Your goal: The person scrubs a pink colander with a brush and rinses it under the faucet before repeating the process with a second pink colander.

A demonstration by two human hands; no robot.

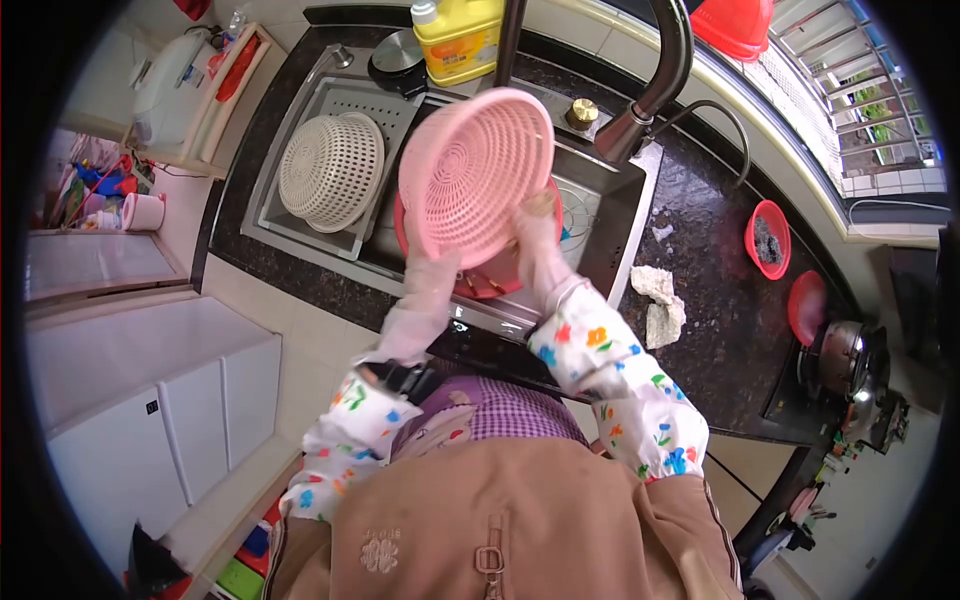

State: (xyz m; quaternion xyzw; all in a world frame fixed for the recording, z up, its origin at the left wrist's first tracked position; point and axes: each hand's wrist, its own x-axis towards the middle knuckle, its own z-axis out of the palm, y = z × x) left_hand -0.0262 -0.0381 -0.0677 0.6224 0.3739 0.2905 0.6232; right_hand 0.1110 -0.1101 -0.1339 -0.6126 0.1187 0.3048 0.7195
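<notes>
A pink colander (478, 170) is tilted up over the sink, its round hollow side partly facing me. My left hand (432, 285), in a translucent glove, grips its lower left edge. At its lower right, my right hand (538, 230), also gloved, holds the rim, with something pale and small by the fingers that I cannot make out. Beneath the colander a red basin (490, 283) sits in the sink (610, 205), mostly hidden. A cream colander (332, 170) lies upside down on the drainboard to the left.
A yellow jug (460, 45) stands behind the sink, beside the dark faucet (660, 70). On the right counter are a crumpled white cloth (660, 308), a red bowl with grey scouring material (768, 242), another red bowl (806, 308) and a metal pot (842, 355).
</notes>
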